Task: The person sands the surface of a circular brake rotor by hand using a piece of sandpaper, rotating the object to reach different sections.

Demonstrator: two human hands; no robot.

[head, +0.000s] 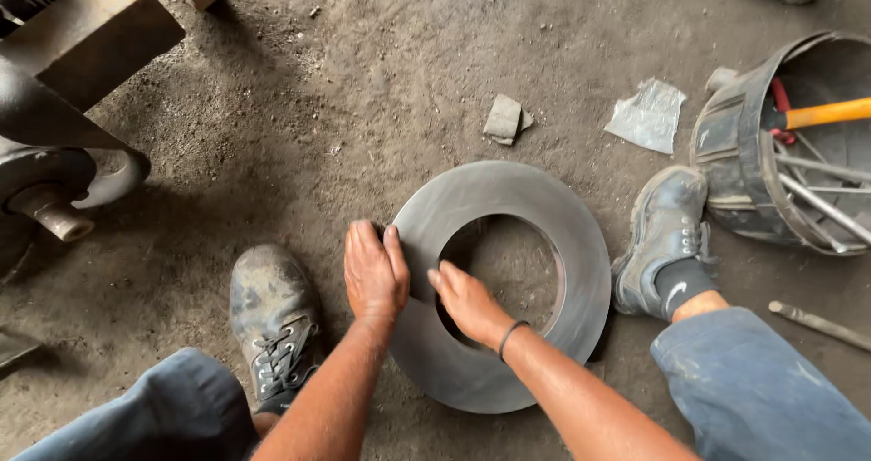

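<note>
A big flat metal ring (502, 284) lies on the dirty floor (363, 107), between the person's two dusty shoes. It is grey and round like a huge washer, with a wide round hole in the middle where the floor shows through. Its top looks smooth and dull. The left hand (374, 272) rests palm down on the ring's outer edge, fingers pressed together. The right hand (464, 299) sits at the inner edge of the hole, fingers close together and a little bent. A black tub (739, 152) with tools stands to the right.
</note>
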